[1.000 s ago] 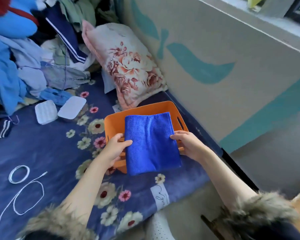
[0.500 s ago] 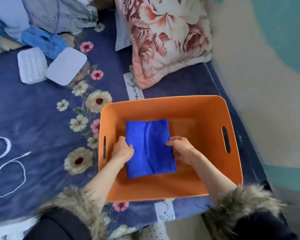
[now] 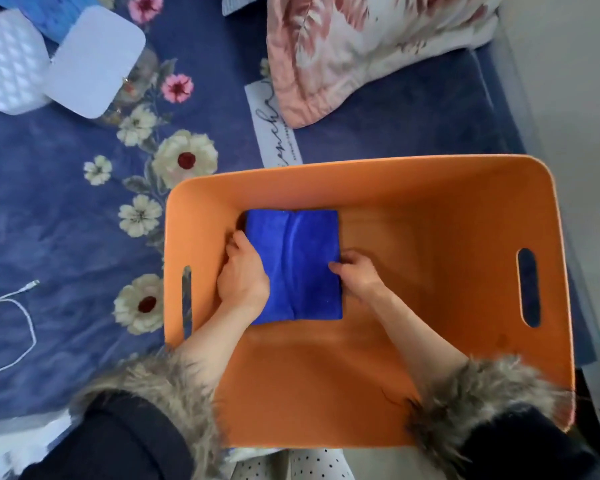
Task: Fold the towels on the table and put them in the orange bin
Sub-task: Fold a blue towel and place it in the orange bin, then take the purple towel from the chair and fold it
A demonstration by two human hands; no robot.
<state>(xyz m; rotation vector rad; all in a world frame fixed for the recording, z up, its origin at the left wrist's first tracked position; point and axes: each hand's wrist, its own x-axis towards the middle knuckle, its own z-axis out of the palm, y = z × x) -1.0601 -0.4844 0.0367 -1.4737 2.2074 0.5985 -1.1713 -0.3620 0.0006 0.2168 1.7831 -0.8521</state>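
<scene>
A folded blue towel [image 3: 300, 258] lies flat on the floor of the orange bin [image 3: 430, 202], toward the bin's left wall. My left hand [image 3: 243, 275] grips the towel's left edge, fingers tucked under it. My right hand [image 3: 355, 277] holds the right edge, with the fingers curled at the fold. Both forearms reach down into the bin from fur-trimmed dark sleeves.
The bin sits on a navy floral bedspread [image 3: 66, 202]. A floral pillow [image 3: 361, 46] lies behind the bin. Two white cases [image 3: 94, 60] rest at the upper left and a white cable [image 3: 11, 327] at the left. A pale wall runs along the right.
The towel went from above the bin's near rim down onto the bin floor, both hands staying on its edges. The camera has tilted down and closer over the bin.
</scene>
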